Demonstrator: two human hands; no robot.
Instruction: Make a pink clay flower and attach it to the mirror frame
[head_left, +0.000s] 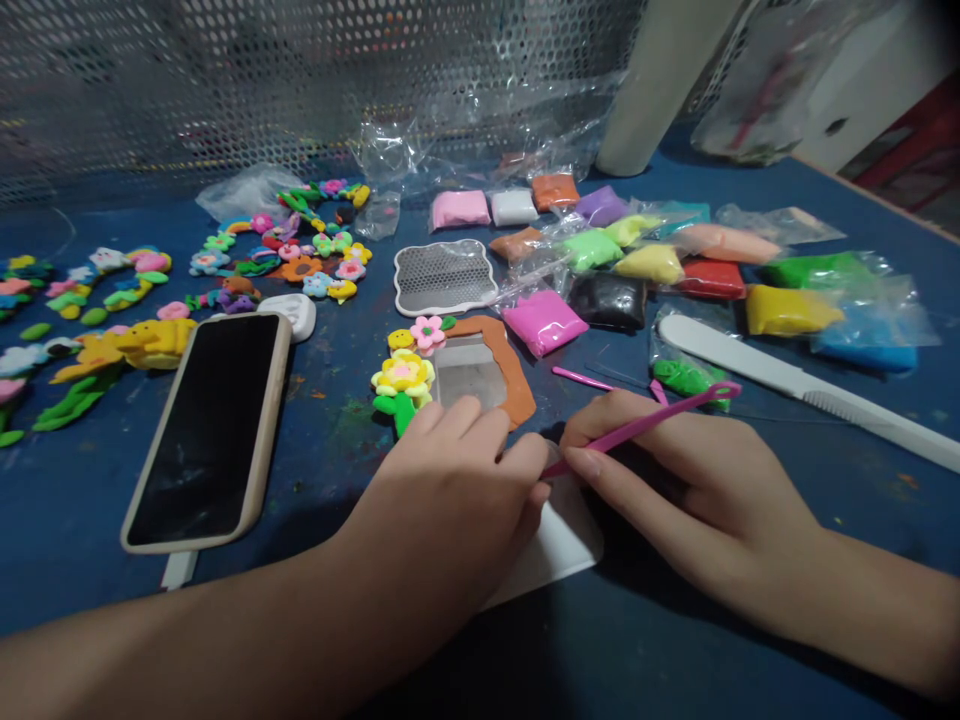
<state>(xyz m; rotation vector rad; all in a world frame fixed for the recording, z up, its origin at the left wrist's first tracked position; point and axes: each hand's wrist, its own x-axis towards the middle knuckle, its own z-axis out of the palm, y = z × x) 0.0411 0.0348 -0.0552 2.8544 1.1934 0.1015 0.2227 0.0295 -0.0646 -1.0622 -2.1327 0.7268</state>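
Between the thumb and fingers of my right hand (pixel 675 490) is a slim pink tool (pixel 637 424), its tip pointing left toward my left hand. My left hand (pixel 465 480) is curled over a white sheet (pixel 559 545), fingertips close to the tool's tip; what its fingers hold, if anything, is hidden. Just beyond it lies a small frame with a brown wavy clay border (pixel 517 385) on its right. A yellow clay flower (pixel 403 372), a pink flower (pixel 428 334) and green leaves sit on its left side.
A phone (pixel 210 430) with a cable lies at left, near many colourful clay pieces (pixel 154 345). A white wavy-edged mirror (pixel 445 277) lies behind the frame. Bagged clay (pixel 545 320) and a white knife-like tool (pixel 795 385) are at right.
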